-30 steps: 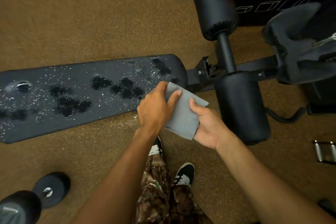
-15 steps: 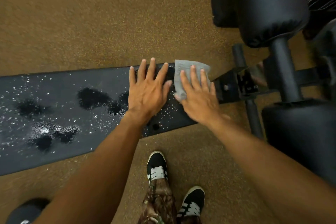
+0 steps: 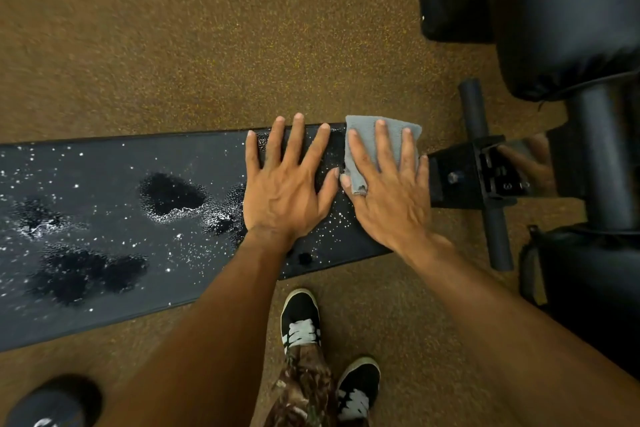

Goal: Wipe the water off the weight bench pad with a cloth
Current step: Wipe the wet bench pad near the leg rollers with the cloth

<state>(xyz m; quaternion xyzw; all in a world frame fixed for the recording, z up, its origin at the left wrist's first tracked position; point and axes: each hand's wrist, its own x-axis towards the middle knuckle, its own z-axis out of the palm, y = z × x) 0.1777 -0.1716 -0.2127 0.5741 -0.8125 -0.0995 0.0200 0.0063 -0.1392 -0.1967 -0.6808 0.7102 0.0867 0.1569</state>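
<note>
The black weight bench pad (image 3: pixel 104 288) runs from the left edge to the middle of the view, dotted with droplets and several dark puddles (image 3: pixel 171 196). My left hand (image 3: pixel 287 184) lies flat on the pad's right end, fingers spread. Beside it, my right hand (image 3: pixel 388 184) presses a small grey cloth (image 3: pixel 363 139) flat onto the very end of the pad, fingers straight. The hand covers most of the cloth; only its far and left edges show.
The bench's black metal frame (image 3: pixel 478 177) and a crossbar (image 3: pixel 485 180) lie right of the pad. Big black roller pads (image 3: pixel 568 21) fill the upper right. A dumbbell end (image 3: pixel 52 402) sits at the lower left. My shoes (image 3: pixel 301 319) stand on brown speckled floor.
Both hands, which held the cloth in the air above the pad's end a second ago, have come down flat onto the pad. The view has moved closer.
</note>
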